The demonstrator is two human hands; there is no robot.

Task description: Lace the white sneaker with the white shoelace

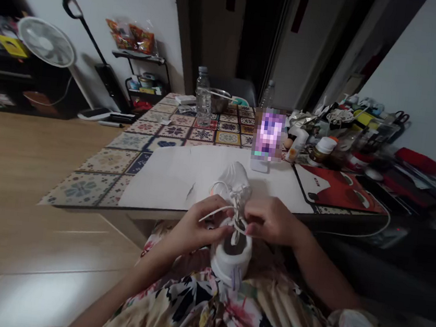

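White shoe (235,184) lies toe-away. The toe is propped on the edge of the surface (93,181) over a white sheet (169,174), and the heel is bedded in the floral lap (202,298).

Left hand (195,226) is closed on a loose run of lace (214,214), drawn out sideways from the eyelets. Right hand (272,221) is curled against the throat of the shoe. Whether lace is pinched under its fingers cannot be told. The hands sit close together, one on each side of the tongue.

Judgement on lacing:
- The shoe is best braced by the right hand while slack is taken up by the left.
- The pull is better made in line with the eyelet row than sideways, so the lace lies flat and untwisted.
- Tension should be evened row by row.
- The heel's seat looks soft, so slipping is a risk if the lace is tugged hard.
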